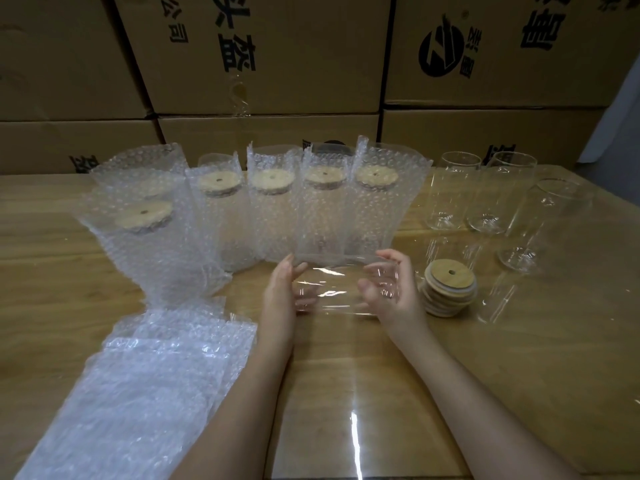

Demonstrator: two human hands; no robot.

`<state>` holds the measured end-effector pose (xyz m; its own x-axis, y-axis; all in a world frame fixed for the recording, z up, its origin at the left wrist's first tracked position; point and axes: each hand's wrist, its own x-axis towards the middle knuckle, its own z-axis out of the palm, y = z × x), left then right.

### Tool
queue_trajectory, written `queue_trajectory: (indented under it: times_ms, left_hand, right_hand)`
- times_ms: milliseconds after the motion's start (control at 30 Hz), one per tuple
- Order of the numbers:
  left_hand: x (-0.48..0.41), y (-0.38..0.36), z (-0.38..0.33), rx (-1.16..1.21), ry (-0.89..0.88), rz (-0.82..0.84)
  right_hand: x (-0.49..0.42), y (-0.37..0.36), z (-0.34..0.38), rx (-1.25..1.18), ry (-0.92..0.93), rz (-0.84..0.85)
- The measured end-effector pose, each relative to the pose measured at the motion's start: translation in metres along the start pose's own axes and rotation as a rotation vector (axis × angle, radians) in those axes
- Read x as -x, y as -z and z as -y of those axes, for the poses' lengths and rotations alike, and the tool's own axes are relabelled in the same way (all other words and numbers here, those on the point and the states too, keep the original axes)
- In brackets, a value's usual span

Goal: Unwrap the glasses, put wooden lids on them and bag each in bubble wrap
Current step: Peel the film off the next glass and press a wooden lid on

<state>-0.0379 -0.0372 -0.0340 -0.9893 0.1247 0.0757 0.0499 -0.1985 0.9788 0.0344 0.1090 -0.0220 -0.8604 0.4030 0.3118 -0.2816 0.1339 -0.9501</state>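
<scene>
Left hand (282, 289) and right hand (393, 292) both gripped the clear drinking glass in transparent film (337, 292), one at each end, holding it sideways over the wooden tabletop (346, 375). It was just left of the stack of round wooden lids (448, 289), with bubble-wrapped lidded glasses (273, 209) standing behind.

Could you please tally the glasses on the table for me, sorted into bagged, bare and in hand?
Bagged glasses, each lidded: 6 (the rear-left one is partly hidden)
Bare glasses, standing without lids: 3
Held glass, lying sideways between the left hand and the right hand: 1
Total: 10
</scene>
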Motion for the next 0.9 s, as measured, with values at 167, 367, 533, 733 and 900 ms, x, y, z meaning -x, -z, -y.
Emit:
queue_trajectory:
  times_ms: [167, 367, 533, 733, 900]
  left_hand:
    - [-0.001, -0.001, -0.003, 0.060, -0.005, -0.066]
    - [0.005, 0.001, 0.000, -0.048, -0.147, -0.002]
    - [0.008, -0.001, 0.003, -0.120, -0.166, 0.058]
    - [0.004, -0.006, 0.002, 0.002, -0.027, 0.144]
    - [0.003, -0.006, -0.003, 0.082, -0.005, 0.130]
  right_hand:
    - [0.004, -0.004, -0.003, 0.088, 0.111, -0.016]
    - [0.004, -0.007, -0.001, 0.087, 0.152, -0.109]
    - [0.000, -0.005, 0.000, -0.011, 0.148, -0.206]
    - [-0.001, -0.003, 0.004, -0.041, 0.141, -0.198]
    - [0.002, 0.001, 0.007, 0.005, 0.139, -0.108]
